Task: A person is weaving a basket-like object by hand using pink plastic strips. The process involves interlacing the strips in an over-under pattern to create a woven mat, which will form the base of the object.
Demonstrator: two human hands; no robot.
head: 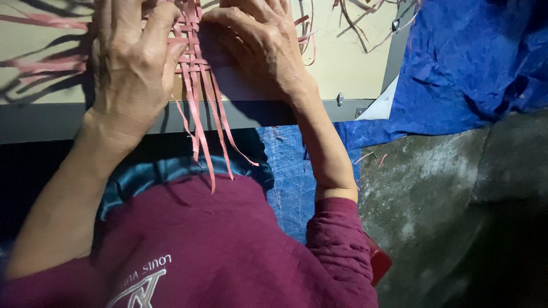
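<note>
On the pale board (348,63) at the twelve o'clock edge of the view, a woven mat of pink strips (191,54) lies flat, its plaited part running between the two hands. The left hand (134,63) sits at about eleven o'clock, palm down, fingers bent and pressed onto the weave, fingertips touching the strips at the mat's left side. The right hand (257,48) lies at about one o'clock, also palm down, its fingers curled against the mat's right edge; whether they pinch a single strip I cannot tell, as the fingertips run out of view at the top. Both hands are in contact with the weave and close together, with only the narrow woven band between them.

Loose strip ends (214,128) hang from the mat toward six o'clock, over the board's grey front edge (51,122) and down onto the person's maroon quilted top (228,251). More loose pink strips (45,63) fan out at nine o'clock of the left hand, and a few thin ones curl at one to two o'clock on the board. A crumpled blue tarpaulin (474,63) covers the area at two to three o'clock, and a bare grey floor (445,194) lies at four o'clock. A small red object (379,262) shows just beside the right sleeve at five o'clock.
</note>
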